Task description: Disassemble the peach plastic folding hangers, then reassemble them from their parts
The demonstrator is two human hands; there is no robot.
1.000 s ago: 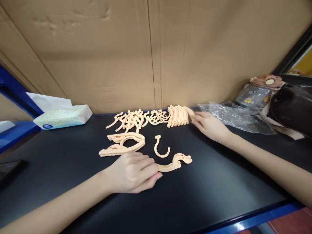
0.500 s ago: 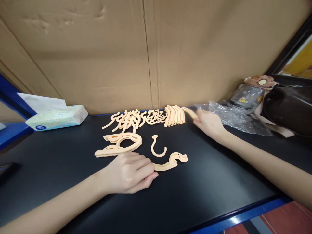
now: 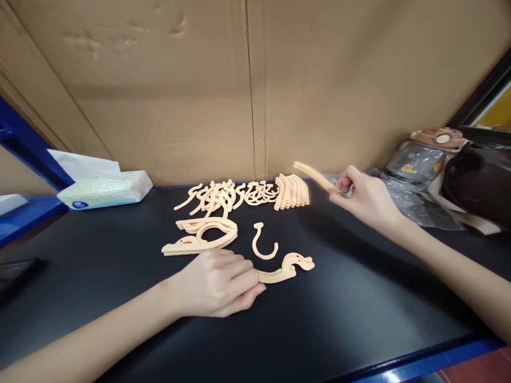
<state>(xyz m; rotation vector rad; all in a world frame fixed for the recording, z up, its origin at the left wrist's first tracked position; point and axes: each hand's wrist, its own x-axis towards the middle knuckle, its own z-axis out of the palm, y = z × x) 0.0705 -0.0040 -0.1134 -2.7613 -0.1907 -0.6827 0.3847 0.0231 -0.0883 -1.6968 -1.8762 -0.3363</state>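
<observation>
My left hand rests low over the black table, fingers closed on one end of a cream plastic hanger part whose curled end points right. Raised above the table at the right, my right hand pinches a slim curved hanger arm, slightly blurred. Between the hands lies a loose hanger hook. Folded hanger pieces lie just behind my left hand. Farther back are a heap of curved hanger parts, a cluster of hooks and a row of slim hanger arms.
A tissue pack lies at the back left. Crumpled clear plastic, a bottle with a brown lid and a dark bag are at the right. A cardboard wall closes off the back. A dark flat object lies at the left edge.
My right hand has lifted the slim hanger arm off the table, away from the row. My left hand keeps its hold on the hanger part. The view has shifted slightly.
</observation>
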